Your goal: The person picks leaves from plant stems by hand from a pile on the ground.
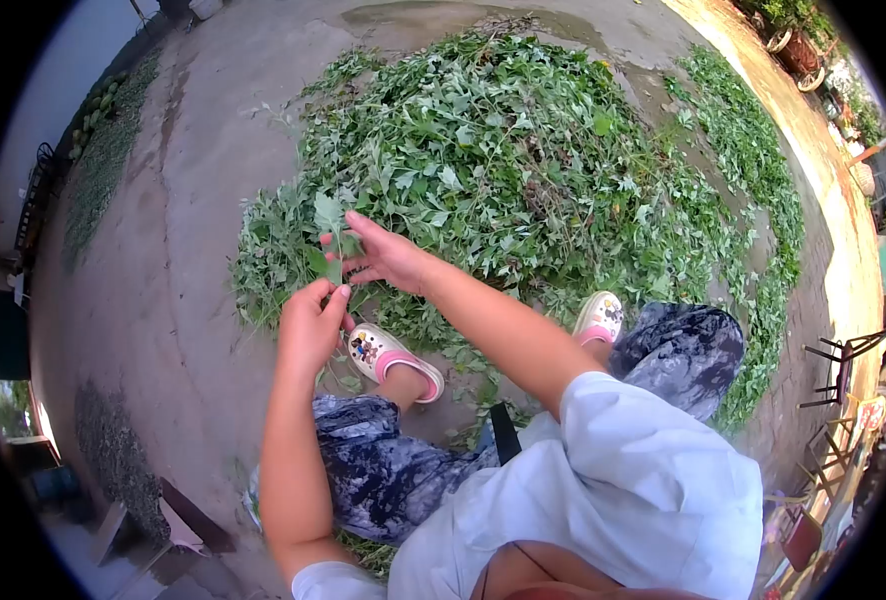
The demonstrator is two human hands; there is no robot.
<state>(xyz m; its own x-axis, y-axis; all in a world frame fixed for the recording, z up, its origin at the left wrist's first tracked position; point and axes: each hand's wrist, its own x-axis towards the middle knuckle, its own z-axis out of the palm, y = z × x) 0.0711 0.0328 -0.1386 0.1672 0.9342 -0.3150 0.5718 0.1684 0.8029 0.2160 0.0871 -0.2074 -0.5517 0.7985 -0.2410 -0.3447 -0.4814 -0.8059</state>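
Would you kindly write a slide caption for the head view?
The left hand pinches a leafy sprig, the right hand open close to it, with a broad heap of greenery beyond.

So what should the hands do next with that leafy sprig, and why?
I'd probably close the right hand gently around the leafy sprig. Its fingers are spread and look loose around the sprig, while the left hand seems to pinch the lower end, so that hand could keep it steady.
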